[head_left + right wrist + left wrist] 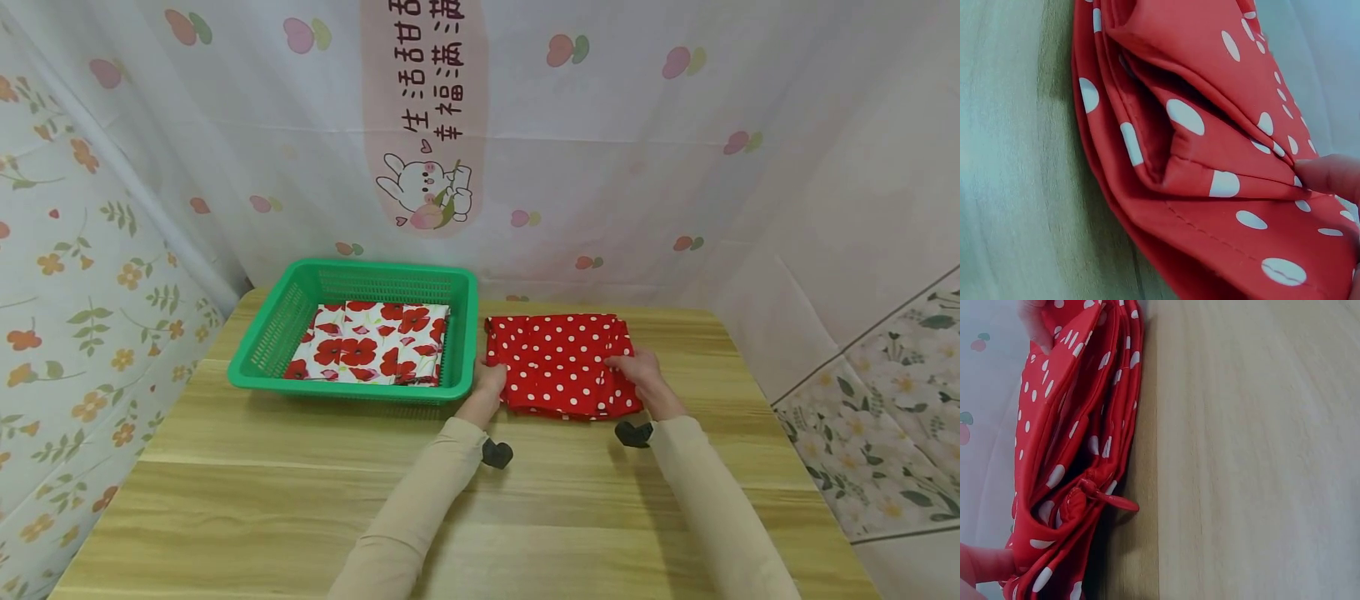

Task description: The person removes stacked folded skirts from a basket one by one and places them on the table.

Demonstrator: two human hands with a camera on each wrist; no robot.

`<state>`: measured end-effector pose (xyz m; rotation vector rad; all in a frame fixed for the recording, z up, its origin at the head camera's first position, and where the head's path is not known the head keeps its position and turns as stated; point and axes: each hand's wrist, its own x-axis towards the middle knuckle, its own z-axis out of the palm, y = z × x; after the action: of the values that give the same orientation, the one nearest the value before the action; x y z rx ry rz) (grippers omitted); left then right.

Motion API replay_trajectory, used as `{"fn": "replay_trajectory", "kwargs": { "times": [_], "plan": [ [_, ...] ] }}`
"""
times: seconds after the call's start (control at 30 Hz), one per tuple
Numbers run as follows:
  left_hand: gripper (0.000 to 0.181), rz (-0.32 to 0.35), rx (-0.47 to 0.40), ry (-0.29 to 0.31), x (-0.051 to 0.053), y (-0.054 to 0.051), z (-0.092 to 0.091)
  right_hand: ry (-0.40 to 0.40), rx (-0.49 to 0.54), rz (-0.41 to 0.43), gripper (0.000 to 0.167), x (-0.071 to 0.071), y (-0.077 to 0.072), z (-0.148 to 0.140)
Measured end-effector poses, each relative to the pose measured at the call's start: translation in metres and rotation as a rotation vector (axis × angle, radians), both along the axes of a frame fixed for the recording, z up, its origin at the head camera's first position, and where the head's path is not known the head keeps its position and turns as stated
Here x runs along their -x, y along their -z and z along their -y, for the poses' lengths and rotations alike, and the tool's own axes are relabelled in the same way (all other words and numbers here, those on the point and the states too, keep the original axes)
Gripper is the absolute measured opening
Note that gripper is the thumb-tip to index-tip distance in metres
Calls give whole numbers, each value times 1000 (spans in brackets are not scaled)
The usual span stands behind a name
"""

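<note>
Because its layers gape, I judge the red dotted cloth (558,367) needs steadying; left hand (486,390) and right hand (647,379) have fingers clamped on its ends. It's on the tabletop (570,517), beside the green basket (467,333).

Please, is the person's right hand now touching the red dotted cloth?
Touching. The right wrist view shows it: a fingertip of the right hand rests on the red dotted cloth, with no visible gap.
</note>
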<state>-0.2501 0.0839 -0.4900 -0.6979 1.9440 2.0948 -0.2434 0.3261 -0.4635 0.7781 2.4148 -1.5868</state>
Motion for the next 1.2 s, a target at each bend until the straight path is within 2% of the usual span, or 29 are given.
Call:
{"fn": "replay_trajectory", "kwargs": {
  "times": [0.07,0.1,0.2,0.3,0.33,0.37,0.47,0.53,0.63,0.73,0.87,1.07,1.2],
  "plan": [
    [43,-19,44,-9,4,7,-2,-3,-2,-1,51,-1,-1,0],
    [43,-67,73,-32,12,22,-4,0,1,-2,51,-1,-1,0],
    [48,-109,172,-7,20,33,-5,7,13,-4,56,-2,-3,-1],
    [58,-120,201,43,18,23,-4,19,27,-11,60,-2,-4,-1],
    [63,-96,197,80,9,5,-2,21,26,-12,61,-3,-4,-1],
    [65,-97,185,87,3,-7,-2,25,27,-16,61,-3,-5,-1],
    [67,-133,160,96,-7,-21,-1,35,16,-25,62,-4,-6,-1],
    [65,-160,162,88,-9,-23,-1,46,10,-34,62,-4,-7,0],
    [60,-181,194,76,-7,-19,-2,74,-15,-57,64,-4,-9,1],
    [58,-220,253,63,-7,-21,-3,93,-71,-120,61,-4,-12,3],
    [59,-284,302,74,-9,-25,-6,98,-140,-209,55,-5,-15,6],
    [50,-382,342,108,-14,-35,-11,70,-154,-274,53,-5,-22,12],
    [44,-454,328,118,-17,-43,-14,51,-130,-306,53,-6,-29,19]
  ]
}}
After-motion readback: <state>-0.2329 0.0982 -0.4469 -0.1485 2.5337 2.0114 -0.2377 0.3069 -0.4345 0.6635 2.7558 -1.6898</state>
